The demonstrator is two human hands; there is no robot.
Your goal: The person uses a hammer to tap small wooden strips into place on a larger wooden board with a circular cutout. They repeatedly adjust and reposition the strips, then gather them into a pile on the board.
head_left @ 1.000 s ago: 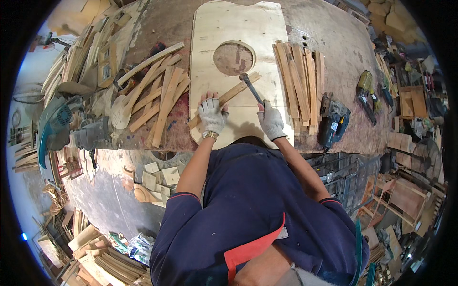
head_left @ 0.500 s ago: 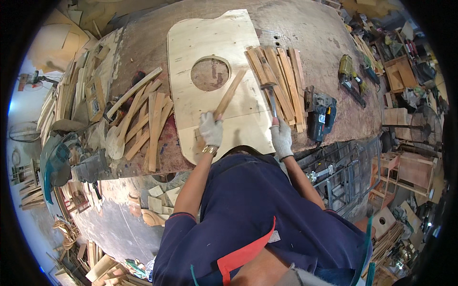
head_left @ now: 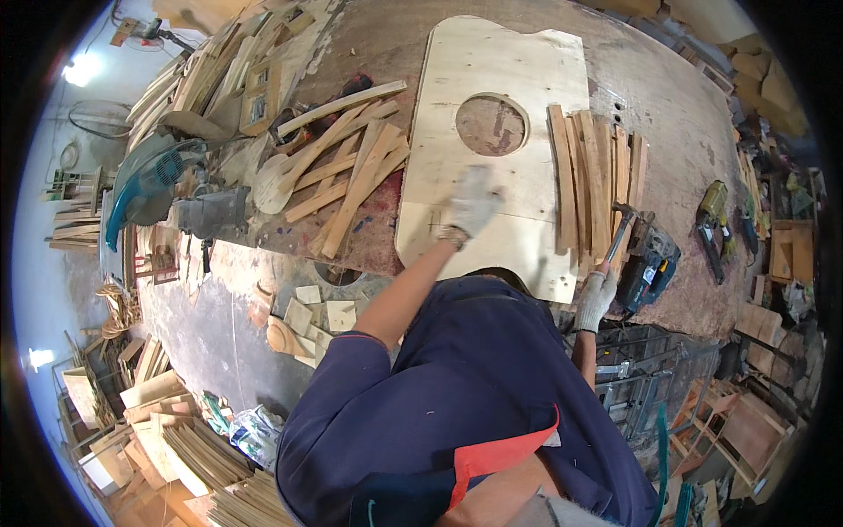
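Observation:
A large pale plywood panel (head_left: 492, 70) with a round hole lies on the workbench in front of me. Over its lower middle is my left hand (head_left: 475, 204) in a white glove, blurred by motion; its fingers look stretched out and no strip shows in it. My right hand (head_left: 596, 301), also gloved, is wrapped round the handle of a hammer (head_left: 619, 230). The hammer's head points away from me, over the near ends of several narrow wooden strips (head_left: 600, 171). One strip (head_left: 562, 180) lies at the left of that row, along the panel's right edge.
Right of the hammer rests a blue and black power tool (head_left: 650, 268). Farther right is a yellow-green power tool (head_left: 711, 220). Left of the panel is a loose pile of strips (head_left: 351, 167), with a teal circular saw (head_left: 154, 180) beyond it.
The strip from my left hand now lies at the left of the row on the right. My right hand has carried the hammer rightward. The whole view has turned left.

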